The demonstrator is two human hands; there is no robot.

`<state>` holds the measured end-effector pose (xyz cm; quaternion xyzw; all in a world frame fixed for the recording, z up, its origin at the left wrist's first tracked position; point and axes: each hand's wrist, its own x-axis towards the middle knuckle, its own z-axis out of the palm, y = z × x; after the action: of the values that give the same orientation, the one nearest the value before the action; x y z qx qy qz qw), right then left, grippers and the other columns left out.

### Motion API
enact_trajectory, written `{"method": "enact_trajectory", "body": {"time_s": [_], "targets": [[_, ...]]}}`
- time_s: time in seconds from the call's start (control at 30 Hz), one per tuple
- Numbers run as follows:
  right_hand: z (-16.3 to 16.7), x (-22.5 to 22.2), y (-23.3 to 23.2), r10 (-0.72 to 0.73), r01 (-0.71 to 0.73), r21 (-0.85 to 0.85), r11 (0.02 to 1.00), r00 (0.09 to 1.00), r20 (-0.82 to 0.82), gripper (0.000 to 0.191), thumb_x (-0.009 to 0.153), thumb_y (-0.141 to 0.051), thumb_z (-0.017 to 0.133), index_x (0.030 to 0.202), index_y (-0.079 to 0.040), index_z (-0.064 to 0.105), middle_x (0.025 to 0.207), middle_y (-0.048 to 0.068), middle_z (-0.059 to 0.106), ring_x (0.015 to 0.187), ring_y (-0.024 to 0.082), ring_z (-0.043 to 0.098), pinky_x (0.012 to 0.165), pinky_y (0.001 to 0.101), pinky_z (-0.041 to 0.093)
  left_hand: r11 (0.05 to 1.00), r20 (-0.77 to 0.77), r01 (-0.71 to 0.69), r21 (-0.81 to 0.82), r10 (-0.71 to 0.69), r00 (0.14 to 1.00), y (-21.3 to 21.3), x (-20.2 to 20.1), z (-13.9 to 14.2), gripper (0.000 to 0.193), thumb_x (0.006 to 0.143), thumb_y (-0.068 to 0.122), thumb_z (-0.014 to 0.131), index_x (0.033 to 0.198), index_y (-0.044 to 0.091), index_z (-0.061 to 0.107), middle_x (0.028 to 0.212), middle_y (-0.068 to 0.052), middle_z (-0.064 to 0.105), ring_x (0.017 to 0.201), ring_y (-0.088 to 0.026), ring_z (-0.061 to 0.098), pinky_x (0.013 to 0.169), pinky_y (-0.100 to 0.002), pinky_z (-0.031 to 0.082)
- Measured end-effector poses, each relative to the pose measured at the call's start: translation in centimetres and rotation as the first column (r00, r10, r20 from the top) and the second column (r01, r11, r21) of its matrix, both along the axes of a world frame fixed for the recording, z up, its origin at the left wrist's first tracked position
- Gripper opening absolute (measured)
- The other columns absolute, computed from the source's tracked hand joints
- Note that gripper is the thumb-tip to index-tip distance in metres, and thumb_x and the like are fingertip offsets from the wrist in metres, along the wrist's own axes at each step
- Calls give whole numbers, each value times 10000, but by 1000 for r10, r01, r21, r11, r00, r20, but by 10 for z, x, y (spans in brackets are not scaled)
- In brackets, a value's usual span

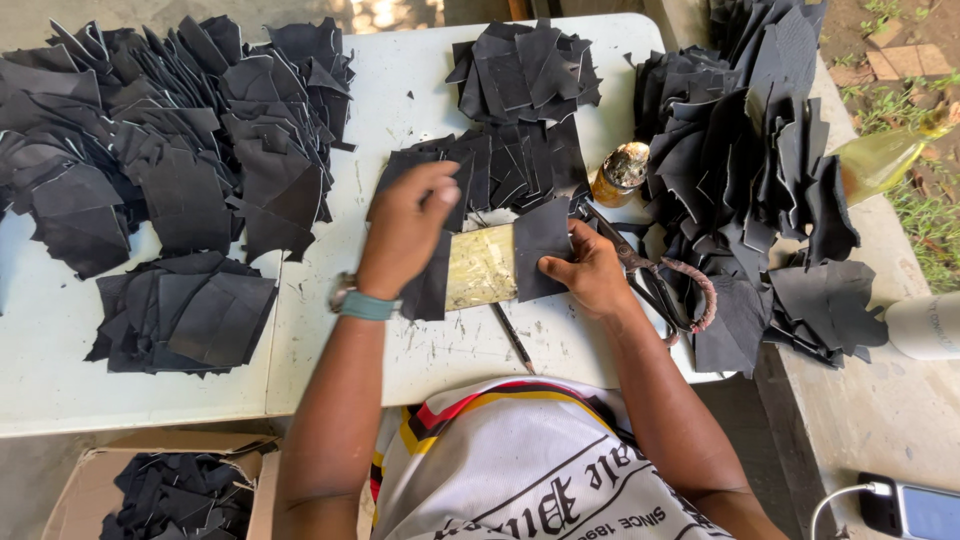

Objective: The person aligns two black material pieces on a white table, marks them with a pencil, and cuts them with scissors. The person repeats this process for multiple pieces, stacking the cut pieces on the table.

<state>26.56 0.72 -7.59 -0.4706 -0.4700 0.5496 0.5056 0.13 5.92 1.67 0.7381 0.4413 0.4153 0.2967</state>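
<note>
We see the right hand (590, 272) with fingers pinched on a black leather piece (540, 245), at 3 o'clock of the yellowish template (482, 266). Left hand (405, 225) presses flat, fingers spread, on another black piece (428, 290) at 9 o'clock; template's long axis runs 9-to-3.

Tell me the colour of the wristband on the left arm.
Teal, in the head view: wristband.

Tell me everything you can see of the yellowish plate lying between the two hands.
The yellowish plate is a flat, roughly rectangular sheet, dull gold with scuffed, mottled patches; it looks like worn metal or stiff card, but I cannot tell which. It lies flat on the white table. A black leather piece, pinched by the right hand, overlaps its right edge; another black piece under the left hand covers its left edge. Only the middle shows.
</note>
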Motion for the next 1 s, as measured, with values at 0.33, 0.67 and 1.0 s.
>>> {"method": "enact_trajectory", "body": {"time_s": [0.33, 0.67, 1.0], "targets": [[0, 2, 6, -40, 40, -28, 999, 999, -5, 418, 860, 134, 682, 1256, 19, 615, 1110, 104, 712, 968, 147, 671, 902, 311, 581, 987, -351, -111, -115, 64, 934, 8, -47, -19, 268, 789, 135, 829, 1009, 7, 747, 978, -133, 761, 936, -297, 744, 829, -384, 569], [6, 2, 5, -30, 30, -17, 999, 999, -30, 398, 864, 124, 693, 1240, 26, 608, 1125, 88, 699, 1001, 139, 661, 926, 316, 562, 924, -181, 126, -362, -202, 962, 50, 3, -14, 172, 833, 163, 788, 967, 57, 775, 913, -87, 793, 879, -182, 774, 797, -328, 588], [6, 1, 4, -37, 36, -15, 999, 994, -107, 415, 855, 146, 679, 1246, 27, 604, 1147, 89, 693, 1010, 139, 659, 942, 322, 564, 930, -291, 162, -330, -264, 920, 61, 25, 0, 169, 775, 132, 812, 924, 53, 796, 901, -104, 794, 864, -203, 765, 803, -330, 573]]}}
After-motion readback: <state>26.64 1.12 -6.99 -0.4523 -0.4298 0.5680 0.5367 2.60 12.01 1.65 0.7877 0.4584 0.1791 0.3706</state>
